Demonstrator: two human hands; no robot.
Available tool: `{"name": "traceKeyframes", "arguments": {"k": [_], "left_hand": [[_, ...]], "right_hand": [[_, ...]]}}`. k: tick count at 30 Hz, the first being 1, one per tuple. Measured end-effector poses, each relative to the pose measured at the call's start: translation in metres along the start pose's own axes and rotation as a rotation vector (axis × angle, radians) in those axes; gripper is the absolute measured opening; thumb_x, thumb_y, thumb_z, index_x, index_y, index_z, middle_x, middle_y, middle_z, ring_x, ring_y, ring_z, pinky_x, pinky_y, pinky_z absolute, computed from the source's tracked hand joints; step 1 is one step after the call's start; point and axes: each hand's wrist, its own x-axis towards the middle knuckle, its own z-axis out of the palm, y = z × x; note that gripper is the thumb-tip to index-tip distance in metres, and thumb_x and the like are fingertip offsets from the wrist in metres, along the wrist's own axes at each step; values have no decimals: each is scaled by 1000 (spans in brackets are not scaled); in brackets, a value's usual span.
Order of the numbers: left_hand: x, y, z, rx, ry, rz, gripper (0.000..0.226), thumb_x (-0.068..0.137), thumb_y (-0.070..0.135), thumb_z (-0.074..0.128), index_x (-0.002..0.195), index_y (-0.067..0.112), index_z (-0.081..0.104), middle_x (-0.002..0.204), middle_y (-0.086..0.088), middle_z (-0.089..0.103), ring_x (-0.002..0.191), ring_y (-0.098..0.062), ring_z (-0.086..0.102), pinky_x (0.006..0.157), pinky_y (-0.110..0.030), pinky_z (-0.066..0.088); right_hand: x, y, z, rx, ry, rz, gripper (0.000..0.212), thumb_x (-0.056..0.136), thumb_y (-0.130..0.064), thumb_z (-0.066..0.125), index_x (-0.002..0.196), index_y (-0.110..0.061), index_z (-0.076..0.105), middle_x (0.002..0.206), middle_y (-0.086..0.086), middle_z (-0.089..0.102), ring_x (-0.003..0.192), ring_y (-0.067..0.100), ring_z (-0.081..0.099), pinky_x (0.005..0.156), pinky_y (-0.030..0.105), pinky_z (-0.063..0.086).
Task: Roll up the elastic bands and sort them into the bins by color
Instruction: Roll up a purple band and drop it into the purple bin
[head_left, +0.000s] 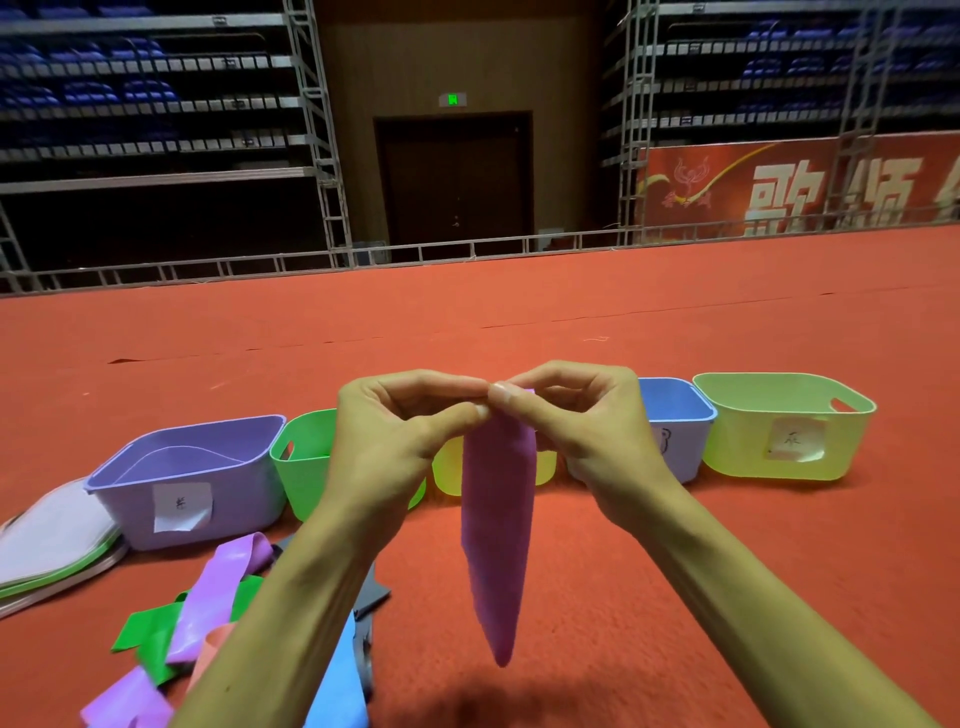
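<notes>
A purple elastic band (498, 525) hangs straight down in front of me, its top edge pinched between the fingertips of my left hand (395, 441) and my right hand (576, 431). Both hands are raised above the red carpet, thumbs and forefingers meeting at the band's top. Behind them stands a row of bins: a purple bin (197, 483), a green bin (298, 457), a yellow bin (448, 475) mostly hidden by the band, a blue bin (675, 421) and a light green bin (784, 426).
A heap of loose bands lies at the lower left: purple (218, 587), green (143, 631), pink (213, 649), blue (337, 675) and a grey one (376, 592). Flat stacked lids (52, 545) lie left of the purple bin. Red carpet (675, 597) spreads to the right.
</notes>
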Motion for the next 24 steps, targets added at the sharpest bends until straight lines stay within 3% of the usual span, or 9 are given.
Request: {"name": "traceKeyframes", "arguments": {"k": [3,6,9,12,15,18,21,24], "left_hand": [[-1,-2,-1,-64,5,-20,17,70,-5,80,82,7,80,86,-17,78,83,-22,74,82,-28,60],[-2,-2,-2,-137,-28,-62,31,61,8,83,92,10,79,93,-17,78,89,-23,74,83,-29,59],[-2,-1,-6,-163,-90,-128,33,66,2,87,97,8,77,100,-18,77,94,-23,73,79,-29,59],[-3,1,-10,-203,-161,-201,22,77,13,78,96,3,76,107,-25,74,94,-26,72,79,-32,60],[-2,4,-11,-158,-159,-212,24,77,19,83,93,1,77,106,-27,74,94,-27,70,79,-31,60],[-3,8,-10,-147,-145,-181,24,70,18,77,90,5,80,98,-19,78,91,-22,74,76,-27,60],[-3,7,-9,-124,-135,-136,23,70,14,78,91,5,80,96,-19,78,90,-24,75,74,-26,59],[-3,4,-8,-71,-105,-97,26,71,9,85,96,3,79,97,-21,78,92,-28,74,76,-31,60]], "right_hand": [[1,-1,1,-7,-5,-22,16,83,-11,81,88,4,78,83,19,78,77,23,72,72,44,58],[1,0,0,32,-32,-55,15,83,-6,78,91,7,77,88,20,78,82,25,74,77,36,59],[2,0,0,93,-54,-53,22,79,-11,80,93,6,77,91,24,77,85,31,74,81,44,59],[3,-2,0,95,-60,-43,24,76,-14,83,93,2,78,91,25,77,86,33,73,82,48,57],[3,-2,-1,90,-69,-49,26,75,-17,84,93,1,79,89,30,75,86,37,70,82,59,53],[3,-3,-2,94,-77,-45,22,73,-14,85,92,-4,81,90,34,72,85,32,68,83,46,55],[2,-5,-3,115,-98,-30,20,72,-9,83,91,-4,81,88,25,76,84,27,71,80,34,58],[0,-7,-5,66,-81,-53,22,73,-8,84,94,-2,80,89,19,78,87,32,75,79,40,61]]}}
